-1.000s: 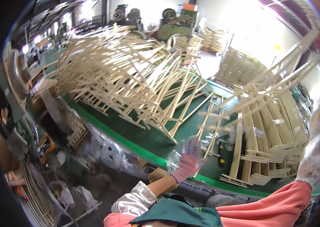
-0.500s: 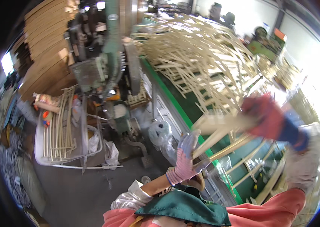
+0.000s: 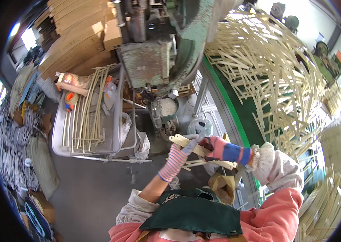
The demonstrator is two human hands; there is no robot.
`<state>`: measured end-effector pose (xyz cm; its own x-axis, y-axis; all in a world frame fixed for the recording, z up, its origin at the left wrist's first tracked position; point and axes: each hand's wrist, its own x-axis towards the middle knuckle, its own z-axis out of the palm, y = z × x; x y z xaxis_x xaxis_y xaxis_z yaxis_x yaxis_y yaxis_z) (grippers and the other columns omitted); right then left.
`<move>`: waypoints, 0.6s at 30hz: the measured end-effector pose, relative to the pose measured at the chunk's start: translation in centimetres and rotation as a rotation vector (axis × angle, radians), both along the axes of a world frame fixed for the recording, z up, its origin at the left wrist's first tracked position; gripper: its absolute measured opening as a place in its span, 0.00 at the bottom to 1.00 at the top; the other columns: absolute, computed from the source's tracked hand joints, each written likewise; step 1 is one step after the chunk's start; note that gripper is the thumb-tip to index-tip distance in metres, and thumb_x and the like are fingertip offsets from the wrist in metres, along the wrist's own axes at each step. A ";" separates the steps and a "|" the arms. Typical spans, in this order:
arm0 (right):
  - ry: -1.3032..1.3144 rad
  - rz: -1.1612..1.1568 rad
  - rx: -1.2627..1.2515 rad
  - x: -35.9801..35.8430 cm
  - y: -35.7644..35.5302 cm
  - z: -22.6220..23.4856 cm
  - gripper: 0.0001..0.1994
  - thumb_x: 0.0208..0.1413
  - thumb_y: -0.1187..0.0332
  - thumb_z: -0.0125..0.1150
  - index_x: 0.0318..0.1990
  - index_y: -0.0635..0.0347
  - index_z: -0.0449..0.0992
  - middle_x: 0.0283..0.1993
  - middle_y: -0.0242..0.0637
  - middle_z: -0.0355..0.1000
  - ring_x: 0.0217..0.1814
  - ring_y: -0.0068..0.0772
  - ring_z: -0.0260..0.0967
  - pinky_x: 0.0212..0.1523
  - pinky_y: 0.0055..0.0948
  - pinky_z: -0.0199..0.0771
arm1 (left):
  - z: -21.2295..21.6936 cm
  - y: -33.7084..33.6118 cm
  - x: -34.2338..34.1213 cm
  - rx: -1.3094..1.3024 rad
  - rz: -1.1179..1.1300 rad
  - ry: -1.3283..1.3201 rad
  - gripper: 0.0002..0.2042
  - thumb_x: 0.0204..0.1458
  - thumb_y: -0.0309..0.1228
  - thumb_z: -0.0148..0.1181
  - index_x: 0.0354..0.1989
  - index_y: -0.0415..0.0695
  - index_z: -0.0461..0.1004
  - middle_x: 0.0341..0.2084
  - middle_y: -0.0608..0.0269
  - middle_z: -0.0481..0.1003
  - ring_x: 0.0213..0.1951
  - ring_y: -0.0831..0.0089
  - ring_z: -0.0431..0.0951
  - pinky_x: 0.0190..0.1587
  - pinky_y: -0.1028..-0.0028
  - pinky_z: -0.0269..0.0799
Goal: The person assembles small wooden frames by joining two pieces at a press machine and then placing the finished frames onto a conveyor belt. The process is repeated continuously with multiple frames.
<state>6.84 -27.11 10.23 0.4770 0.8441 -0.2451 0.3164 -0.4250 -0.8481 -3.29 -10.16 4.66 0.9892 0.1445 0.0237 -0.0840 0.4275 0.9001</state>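
Left hand, striped-gloved, grip unclear, touches flat pale wooden slats slanting down rightward; red-gloved right hand clasps them farther along.

Lettering on the apron, none of it legible

No words or numbers can be read with certainty. On the dark green apron, near its upper left edge, sits a short run of pale marks that looks like lettering, too small and slanted to make out. The colourful package in the grey tub seems to carry print, but it is blurred. Dark patches show on the clear plastic bag; whether they are print cannot be told.
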 end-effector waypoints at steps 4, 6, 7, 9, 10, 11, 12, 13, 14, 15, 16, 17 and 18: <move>-0.486 0.206 -0.055 -0.7 2.3 -2.9 0.24 0.36 0.68 0.63 0.47 0.57 0.68 0.36 0.44 0.72 0.40 0.43 0.72 0.39 0.38 0.74 | 1.3 7.7 0.5 -0.351 -0.605 0.149 0.42 0.46 0.65 0.47 0.61 0.42 0.59 0.52 0.48 0.68 0.50 0.65 0.72 0.50 0.74 0.69; -0.738 0.416 0.031 -2.1 4.4 -3.1 0.19 0.39 0.68 0.60 0.44 0.54 0.69 0.40 0.40 0.71 0.44 0.42 0.70 0.41 0.36 0.72 | 1.2 8.6 0.5 -0.329 -0.586 0.417 0.52 0.37 0.76 0.32 0.63 0.44 0.56 0.54 0.45 0.66 0.49 0.61 0.73 0.47 0.73 0.71; -0.843 0.572 -0.102 -2.8 5.5 -2.7 0.16 0.42 0.68 0.58 0.42 0.53 0.69 0.42 0.38 0.69 0.45 0.41 0.69 0.42 0.35 0.72 | 1.0 8.4 0.7 -0.150 -0.651 0.509 0.49 0.39 0.76 0.33 0.61 0.46 0.59 0.49 0.52 0.70 0.44 0.68 0.75 0.39 0.75 0.73; -0.756 0.750 -0.051 -3.4 7.6 -1.7 0.17 0.42 0.66 0.57 0.44 0.54 0.70 0.54 0.46 0.63 0.58 0.47 0.58 0.55 0.36 0.64 | 0.2 6.7 0.6 -0.086 -0.650 0.737 0.45 0.43 0.74 0.34 0.57 0.48 0.63 0.42 0.60 0.73 0.35 0.75 0.76 0.29 0.78 0.72; -0.761 0.720 0.103 -3.5 7.4 -1.1 0.19 0.43 0.65 0.57 0.47 0.51 0.70 0.58 0.45 0.60 0.59 0.46 0.57 0.56 0.38 0.63 | 0.2 6.6 0.2 -0.116 -0.469 0.857 0.40 0.45 0.72 0.36 0.54 0.49 0.66 0.35 0.66 0.74 0.28 0.77 0.74 0.24 0.79 0.71; -0.790 0.666 0.285 -2.8 7.2 -0.9 0.22 0.44 0.65 0.58 0.51 0.48 0.70 0.62 0.43 0.57 0.60 0.46 0.56 0.56 0.40 0.61 | 0.2 6.0 0.4 -0.296 -0.332 0.948 0.40 0.47 0.70 0.38 0.54 0.47 0.67 0.32 0.67 0.74 0.25 0.77 0.73 0.22 0.78 0.70; -0.786 0.646 0.397 -2.2 6.6 -1.2 0.24 0.45 0.64 0.58 0.54 0.45 0.70 0.65 0.42 0.54 0.60 0.46 0.55 0.56 0.42 0.60 | 0.7 5.9 -0.3 -0.201 -0.288 0.823 0.38 0.48 0.67 0.41 0.53 0.46 0.67 0.29 0.67 0.74 0.23 0.77 0.72 0.22 0.78 0.69; -0.683 0.549 0.431 -1.1 4.7 -2.0 0.22 0.44 0.65 0.60 0.51 0.46 0.73 0.64 0.42 0.56 0.60 0.48 0.55 0.55 0.46 0.59 | 1.5 6.2 -0.7 -0.176 -0.280 0.616 0.32 0.51 0.60 0.45 0.51 0.44 0.67 0.25 0.67 0.72 0.21 0.77 0.70 0.21 0.77 0.68; -0.547 0.435 0.487 0.8 2.6 -3.4 0.18 0.42 0.68 0.60 0.45 0.49 0.76 0.61 0.43 0.61 0.57 0.47 0.59 0.54 0.43 0.61 | 2.6 6.3 -1.3 -0.067 -0.199 0.547 0.26 0.54 0.53 0.50 0.48 0.41 0.67 0.21 0.67 0.70 0.18 0.76 0.69 0.20 0.77 0.68; -0.406 0.190 0.557 2.5 1.5 -6.0 0.14 0.40 0.74 0.57 0.39 0.54 0.78 0.52 0.43 0.69 0.51 0.47 0.64 0.51 0.40 0.64 | 4.4 7.3 -1.9 -0.009 -0.265 0.558 0.17 0.55 0.42 0.53 0.42 0.40 0.67 0.16 0.68 0.66 0.15 0.77 0.66 0.19 0.76 0.66; -0.355 -0.071 0.455 3.8 -0.1 -9.5 0.13 0.40 0.79 0.53 0.35 0.57 0.77 0.44 0.42 0.73 0.47 0.47 0.68 0.48 0.37 0.67 | 6.5 7.6 -3.4 -0.110 -0.227 0.629 0.12 0.55 0.37 0.54 0.38 0.39 0.66 0.14 0.68 0.65 0.13 0.78 0.65 0.18 0.76 0.64; -0.348 -0.361 0.503 5.5 0.0 -14.2 0.14 0.38 0.75 0.58 0.38 0.54 0.77 0.43 0.37 0.72 0.47 0.43 0.65 0.45 0.38 0.67 | 8.7 8.0 -4.6 0.010 -0.273 0.675 0.15 0.54 0.41 0.54 0.38 0.40 0.66 0.13 0.68 0.64 0.13 0.78 0.63 0.17 0.77 0.60; -0.231 -0.628 0.373 5.9 -1.0 -19.2 0.12 0.41 0.75 0.57 0.37 0.57 0.75 0.44 0.40 0.71 0.47 0.45 0.66 0.47 0.38 0.67 | 11.1 8.2 -5.9 0.002 -0.263 0.693 0.15 0.54 0.40 0.55 0.36 0.38 0.66 0.12 0.68 0.63 0.11 0.77 0.62 0.15 0.76 0.60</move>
